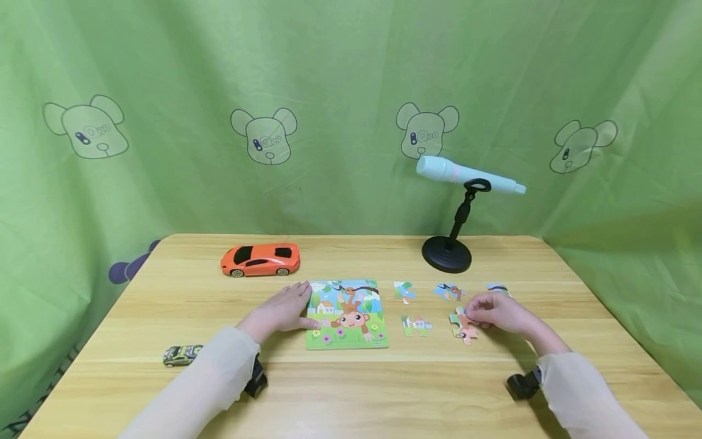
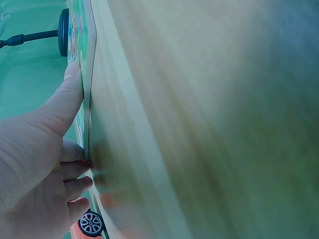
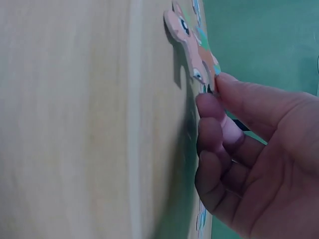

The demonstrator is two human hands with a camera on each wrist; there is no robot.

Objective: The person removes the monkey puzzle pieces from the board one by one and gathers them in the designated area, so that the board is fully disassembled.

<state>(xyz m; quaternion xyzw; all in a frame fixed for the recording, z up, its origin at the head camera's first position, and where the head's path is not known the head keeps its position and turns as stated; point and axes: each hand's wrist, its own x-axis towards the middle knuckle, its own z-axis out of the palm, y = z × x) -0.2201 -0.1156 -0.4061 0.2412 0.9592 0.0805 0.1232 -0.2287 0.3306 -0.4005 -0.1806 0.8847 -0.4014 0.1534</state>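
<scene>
A square puzzle board [image 1: 347,314] with a cartoon monkey on it lies mid-table. Along its left edge rests my left hand [image 1: 285,310], with the thumb [image 2: 73,74] laid over the board's surface and the other fingers at its side. To the right of the board, my right hand [image 1: 496,312] pinches a puzzle piece [image 1: 464,329] printed with part of a monkey's face. The right wrist view has this piece [image 3: 187,42] tilted and raised off the wood, between thumb and fingertip.
Several loose puzzle pieces lie right of the board, among them a house piece [image 1: 415,325] and a tree piece [image 1: 404,290]. An orange toy car [image 1: 261,260] and a blue microphone [image 1: 466,175] on a black stand [image 1: 446,254] stand behind. A small camouflage car [image 1: 181,355] sits left.
</scene>
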